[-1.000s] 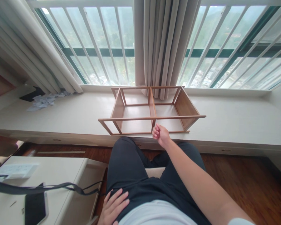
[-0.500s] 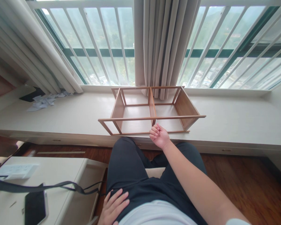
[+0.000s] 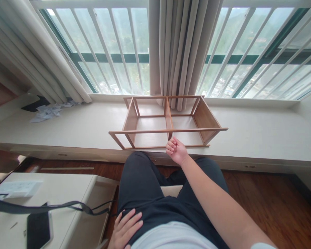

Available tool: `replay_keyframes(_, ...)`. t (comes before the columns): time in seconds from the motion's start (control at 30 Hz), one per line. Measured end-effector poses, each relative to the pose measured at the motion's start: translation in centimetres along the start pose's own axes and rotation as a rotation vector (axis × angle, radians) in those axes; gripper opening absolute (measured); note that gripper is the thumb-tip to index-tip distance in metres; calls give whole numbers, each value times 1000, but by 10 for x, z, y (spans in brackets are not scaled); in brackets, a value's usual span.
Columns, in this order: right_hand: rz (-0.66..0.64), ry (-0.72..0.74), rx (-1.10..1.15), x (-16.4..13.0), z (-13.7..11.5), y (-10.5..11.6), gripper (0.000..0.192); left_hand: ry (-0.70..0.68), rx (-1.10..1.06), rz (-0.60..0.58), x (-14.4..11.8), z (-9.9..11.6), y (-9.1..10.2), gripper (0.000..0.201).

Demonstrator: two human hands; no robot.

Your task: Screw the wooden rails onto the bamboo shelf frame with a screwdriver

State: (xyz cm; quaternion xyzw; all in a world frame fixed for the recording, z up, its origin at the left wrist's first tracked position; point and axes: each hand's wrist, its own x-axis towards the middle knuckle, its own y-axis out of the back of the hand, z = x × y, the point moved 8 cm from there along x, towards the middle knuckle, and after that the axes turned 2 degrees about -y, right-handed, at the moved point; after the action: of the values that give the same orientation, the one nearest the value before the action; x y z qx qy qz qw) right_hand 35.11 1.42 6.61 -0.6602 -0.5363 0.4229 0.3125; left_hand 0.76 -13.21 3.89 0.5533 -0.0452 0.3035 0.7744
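The wooden frame (image 3: 168, 121) sits on the sill, right hand (image 3: 176, 150) fingers curled closed beside it, left hand (image 3: 125, 230) flat open.

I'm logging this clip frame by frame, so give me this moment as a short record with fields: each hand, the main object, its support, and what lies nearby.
right hand: right hand, fingers curled, at the front rail of the wooden frame; contact unclear
left hand: left hand flat on the person's thigh, holding nothing
wooden frame: open, two compartments, middle divider
support: window ledge
behind frame: curtain
far left on ledge: crumpled paper
lower left: phone and strap on a white table
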Motion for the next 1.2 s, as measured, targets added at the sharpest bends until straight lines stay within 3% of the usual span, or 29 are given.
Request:
replay_keyframes(0.17,192,97,-353,1,-8,13,45,22,-2,-15,0,0,0,54)
replay_keyframes(0.27,416,229,-863,-4,-28,19,43,24,-6,-4,1,1,1,54)
replay_keyframes(0.4,647,320,-1701,-13,-49,4,39,25,-14,-2,3,1,2,53)
replay_keyframes(0.5,694,242,-1964,-12,-50,-1,38,21,-15,-11,3,0,2,54)
replay_keyframes(0.6,676,230,-1962,-9,-50,3,40,16,-11,-15,2,0,1,54)
replay_keyframes(0.87,559,373,-1619,-3,-50,26,45,28,-7,-17,0,-1,0,55)
replay_keyframes(1.2,476,333,-1709,-3,-57,1,39,0,-9,6,3,1,3,53)
